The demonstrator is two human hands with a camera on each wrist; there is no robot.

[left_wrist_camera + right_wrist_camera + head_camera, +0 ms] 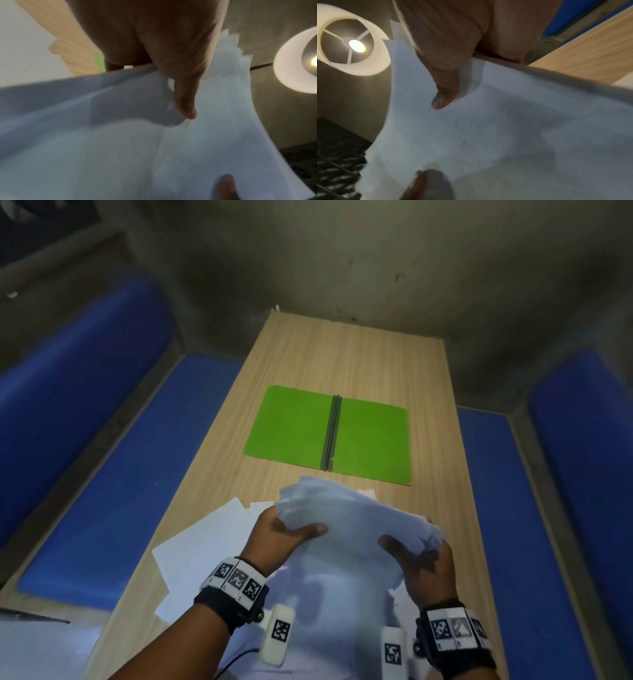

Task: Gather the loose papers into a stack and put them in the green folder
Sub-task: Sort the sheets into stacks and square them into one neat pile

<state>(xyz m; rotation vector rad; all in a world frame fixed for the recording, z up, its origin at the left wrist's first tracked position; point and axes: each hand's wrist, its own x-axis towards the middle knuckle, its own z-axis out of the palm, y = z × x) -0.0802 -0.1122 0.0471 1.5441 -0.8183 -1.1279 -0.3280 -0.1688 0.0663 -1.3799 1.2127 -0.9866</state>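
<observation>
A blurred bundle of white papers [349, 518] is lifted off the wooden table [359, 361], its sheets uneven at the far edge. My left hand [284, 534] grips its left side with the thumb on top. My right hand [416, 559] grips its right side the same way. Both wrist views show a thumb pressed on the top sheet of the papers [171, 155] [496, 128], with fingers hidden underneath. The green folder [294, 422] lies open and flat just beyond the bundle, its dark spine in the middle. More loose sheets [205, 539] lie on the table to the left and under my arms.
Blue cushioned benches [102, 474] [507, 508] run along both long sides of the narrow table. A grey wall stands past the far end. A lit white lampshade [351, 44] hangs overhead.
</observation>
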